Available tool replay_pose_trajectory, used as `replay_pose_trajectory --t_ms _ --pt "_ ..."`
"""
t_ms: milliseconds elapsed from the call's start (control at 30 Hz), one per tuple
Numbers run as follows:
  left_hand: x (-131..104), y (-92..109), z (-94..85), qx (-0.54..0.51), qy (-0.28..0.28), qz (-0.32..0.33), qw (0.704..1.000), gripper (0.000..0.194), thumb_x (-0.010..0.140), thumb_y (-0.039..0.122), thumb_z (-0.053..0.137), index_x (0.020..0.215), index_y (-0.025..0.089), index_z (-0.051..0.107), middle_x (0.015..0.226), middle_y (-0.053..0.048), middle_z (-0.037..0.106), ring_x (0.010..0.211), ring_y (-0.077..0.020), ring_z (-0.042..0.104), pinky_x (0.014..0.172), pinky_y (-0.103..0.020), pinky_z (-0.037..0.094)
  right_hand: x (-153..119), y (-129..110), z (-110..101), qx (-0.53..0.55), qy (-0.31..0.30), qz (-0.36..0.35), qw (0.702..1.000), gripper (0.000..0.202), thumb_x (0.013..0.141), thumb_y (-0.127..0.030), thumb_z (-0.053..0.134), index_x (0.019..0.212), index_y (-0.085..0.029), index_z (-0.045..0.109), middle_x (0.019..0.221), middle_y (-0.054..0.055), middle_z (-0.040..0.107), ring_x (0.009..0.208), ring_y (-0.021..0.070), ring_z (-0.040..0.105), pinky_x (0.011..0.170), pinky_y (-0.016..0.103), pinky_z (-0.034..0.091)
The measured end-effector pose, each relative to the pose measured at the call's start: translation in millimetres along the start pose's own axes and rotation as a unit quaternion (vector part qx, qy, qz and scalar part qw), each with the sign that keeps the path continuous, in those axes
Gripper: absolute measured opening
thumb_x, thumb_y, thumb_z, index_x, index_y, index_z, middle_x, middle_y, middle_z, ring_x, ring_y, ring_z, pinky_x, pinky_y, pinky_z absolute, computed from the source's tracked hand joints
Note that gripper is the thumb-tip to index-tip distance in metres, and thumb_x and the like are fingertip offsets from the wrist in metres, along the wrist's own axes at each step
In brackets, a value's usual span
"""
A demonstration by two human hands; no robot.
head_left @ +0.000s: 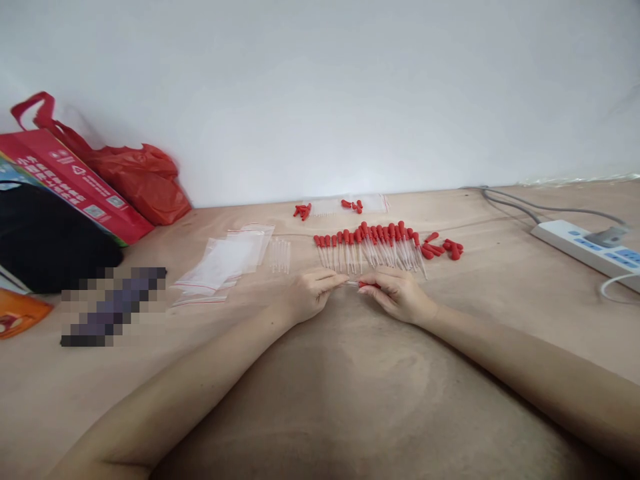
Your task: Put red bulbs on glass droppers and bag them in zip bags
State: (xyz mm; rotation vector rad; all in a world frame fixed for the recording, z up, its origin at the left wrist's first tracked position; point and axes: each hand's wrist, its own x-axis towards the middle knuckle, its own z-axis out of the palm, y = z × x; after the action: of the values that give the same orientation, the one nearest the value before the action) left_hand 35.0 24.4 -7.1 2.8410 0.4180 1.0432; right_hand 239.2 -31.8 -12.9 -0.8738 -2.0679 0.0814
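Observation:
My left hand (316,293) pinches a thin clear tube (353,283) near the middle of the table. My right hand (397,293) holds a small red rubber bulb (362,285) at the tube's right end. Just beyond both hands lies a row of clear droppers with red bulbs (373,243). Several loose red bulbs (435,249) rest to the right of the row. On its left are several bare clear tubes (281,257).
Clear zip bags (220,263) lie left of the tubes. More bulbs (303,212) and bags (373,203) are by the wall. Red bags (145,180), a black item (50,233) and a blurred dark object (115,307) are left; a power strip (575,240) is right.

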Motion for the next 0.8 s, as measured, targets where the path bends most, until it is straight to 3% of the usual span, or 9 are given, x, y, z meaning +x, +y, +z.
replay_pose_trajectory --t_ms 233,467,800 --pt "-1.2 3.1 -2.8 0.048 -0.025 0.017 0.998 0.029 0.083 0.006 0.036 0.099 0.014 0.059 0.083 -0.006 0.066 0.071 -0.0132 0.06 0.065 -0.025 0.049 -2.4 1.0 0.2 -0.022 -0.012 -0.029 0.999 0.015 0.083 -0.024 0.049 0.087 -0.015 0.06 0.072 0.006 0.062 0.064 0.013 0.054 0.059 0.025 0.045" --pt "-0.6 9.3 -0.6 0.074 0.011 0.043 0.996 0.031 0.081 0.004 0.036 0.1 0.014 0.058 0.081 -0.005 0.066 0.071 -0.0138 0.06 0.064 -0.026 0.049 -1.8 1.0 -0.7 -0.063 -0.01 -0.054 0.997 0.015 0.083 -0.023 0.05 0.087 -0.012 0.059 0.071 0.006 0.062 0.064 0.0137 0.052 0.059 0.026 0.044" --pt "-0.4 14.0 0.6 0.108 0.007 0.051 0.993 0.03 0.079 0.003 0.035 0.096 0.013 0.058 0.084 -0.006 0.067 0.071 -0.0146 0.061 0.064 -0.026 0.051 1.1 3.0 2.4 -0.089 -0.037 -0.062 0.993 0.017 0.085 -0.025 0.045 0.088 -0.015 0.058 0.074 0.006 0.064 0.065 0.0144 0.055 0.062 0.029 0.04"
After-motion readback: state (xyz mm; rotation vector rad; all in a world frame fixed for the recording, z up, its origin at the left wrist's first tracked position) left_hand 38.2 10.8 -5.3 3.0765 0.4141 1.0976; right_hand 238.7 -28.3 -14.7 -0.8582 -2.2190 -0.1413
